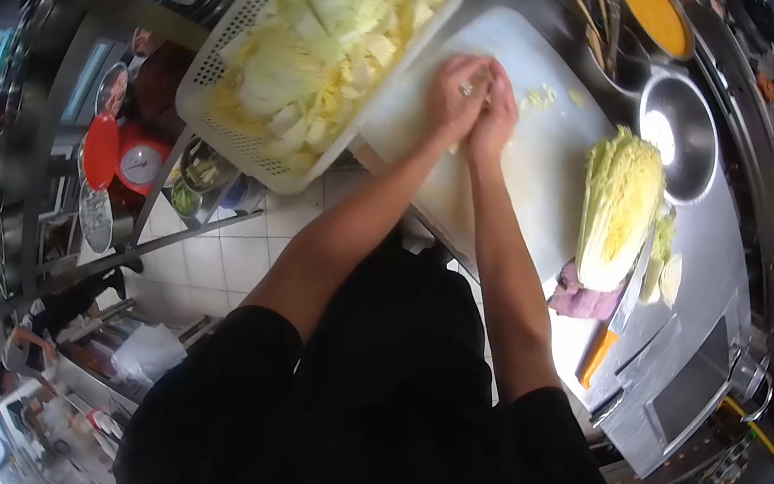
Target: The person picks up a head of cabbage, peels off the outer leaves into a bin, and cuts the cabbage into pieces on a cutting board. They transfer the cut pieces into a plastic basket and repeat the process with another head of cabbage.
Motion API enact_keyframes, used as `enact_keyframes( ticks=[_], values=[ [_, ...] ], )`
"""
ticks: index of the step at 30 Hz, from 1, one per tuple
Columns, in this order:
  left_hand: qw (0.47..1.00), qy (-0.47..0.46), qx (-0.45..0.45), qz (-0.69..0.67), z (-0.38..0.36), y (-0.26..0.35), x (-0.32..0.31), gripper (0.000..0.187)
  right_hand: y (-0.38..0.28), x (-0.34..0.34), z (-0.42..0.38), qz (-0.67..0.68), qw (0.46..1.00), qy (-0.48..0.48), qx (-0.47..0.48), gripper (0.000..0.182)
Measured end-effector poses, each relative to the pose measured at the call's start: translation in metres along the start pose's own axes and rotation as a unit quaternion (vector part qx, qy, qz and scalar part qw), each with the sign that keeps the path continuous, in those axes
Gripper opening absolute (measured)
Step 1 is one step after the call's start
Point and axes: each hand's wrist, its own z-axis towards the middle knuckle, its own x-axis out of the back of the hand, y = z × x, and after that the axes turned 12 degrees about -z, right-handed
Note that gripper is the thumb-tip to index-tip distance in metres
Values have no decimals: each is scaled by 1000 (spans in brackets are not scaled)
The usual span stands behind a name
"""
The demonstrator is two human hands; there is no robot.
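My left hand (456,99) and my right hand (496,115) are cupped together over the white cutting board (536,195), fingers curled inward. Small pale cabbage bits (478,82) show between them; most of what they enclose is hidden. A few more cabbage scraps (540,95) lie on the board just right of my hands. On the board's right side rests a cut napa cabbage (619,213), with a purple cloth (586,296) under its lower end. Beside it lies a knife with an orange handle (598,359). To the left, chopped cabbage (320,59) fills a white perforated basket (190,89).
A shiny metal bowl (697,139) stands beyond the board's right edge. Behind it are a container of orange liquid (658,16) and a holder with utensils (597,32). Cabbage trimmings (669,279) lie beside the knife. A red scale (139,160) sits on a shelf at left.
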Motion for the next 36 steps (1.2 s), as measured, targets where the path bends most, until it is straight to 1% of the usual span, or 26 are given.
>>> enact_keyframes(
  ticks=[2, 4, 6, 9, 10, 11, 12, 14, 15, 17, 19, 20, 21, 22, 23, 24, 25, 26, 27, 28, 29, 31, 32, 34, 35, 36],
  values=[
    [959, 108, 128, -231, -7, 7, -3, 18, -9, -4, -8, 54, 998, -25, -30, 40],
    [958, 126, 115, -230, 0, 29, 13, 16, -31, -15, -17, 112, 992, 22, -55, 33],
    [948, 147, 104, -264, 19, 68, 40, 14, -62, -47, -20, 103, 994, 3, -16, 30],
    [956, 166, -17, -241, 58, 86, 121, 14, -99, -115, -36, 48, 994, -34, 97, 23],
    [953, 197, -36, -226, 69, 89, 147, 14, -94, -145, -35, 69, 993, -29, 96, 20],
    [966, 204, -112, -114, 79, 79, 175, 14, -87, -171, -34, 108, 985, -64, 117, 17],
    [970, 206, -112, -60, 83, 80, 197, 14, -85, -196, -35, 83, 988, -51, 119, 18],
    [983, 170, -51, -53, 86, 21, 234, 13, -81, -211, -29, 9, 988, -127, 85, 19],
    [989, 127, -20, -75, 84, 3, 248, 14, -79, -200, -25, 4, 990, -108, 90, 19],
    [992, 75, 8, -102, 81, 4, 260, 14, -73, -169, -13, -149, 959, -23, 241, 17],
    [979, 38, -124, 156, 71, 39, 272, 16, -60, -87, 17, -259, 899, 27, 353, 21],
    [990, 20, -134, 48, 65, 56, 266, 17, -71, -41, 20, -372, 861, 79, 338, 17],
    [988, 7, -143, -59, 56, 75, 253, 18, -54, 9, 36, -409, 816, 124, 390, 16],
    [989, -43, -64, -127, 32, 99, 241, 18, -48, 54, 40, -517, 775, 143, 334, 21],
    [949, -99, 14, -300, 2, 105, 225, 19, -45, 86, 38, -583, 765, 125, 244, 29],
    [901, -200, 155, -353, -18, 122, 214, 20, -26, 109, 42, -617, 744, 140, 216, 35],
    [825, -344, 265, -362, -34, 113, 205, 23, -10, 120, 48, -648, 720, 157, 191, 41],
    [694, -359, 434, -449, -59, 102, 192, 27, -9, 111, 46, -668, 713, 130, 173, 48],
    [610, -348, 522, -485, -94, 77, 176, 33, -5, 97, 46, -658, 721, 94, 194, 46],
    [545, -370, 585, -473, -105, 64, 171, 40, -2, 82, 44, -649, 728, 59, 214, 45],
    [537, -377, 592, -468, -118, 48, 164, 40, -6, 63, 32, -649, 728, 11, 220, 43],
    [406, -251, 672, -566, -131, 23, 150, 47, 1, 40, -2, -630, 734, -68, 244, 42],
    [422, -243, 673, -556, -125, 22, 149, 52, 0, 35, -22, -624, 736, -115, 236, 42],
    [424, -253, 668, -557, -124, 17, 146, 53, -4, 34, -67, -646, 683, -213, 267, 42],
    [429, -252, 661, -561, -125, 14, 143, 54, -20, 36, -87, -703, 570, -249, 344, 48],
    [399, -241, 661, -588, -127, 13, 145, 52, -37, 38, -102, -641, 657, -266, 295, 51]
  ],
)
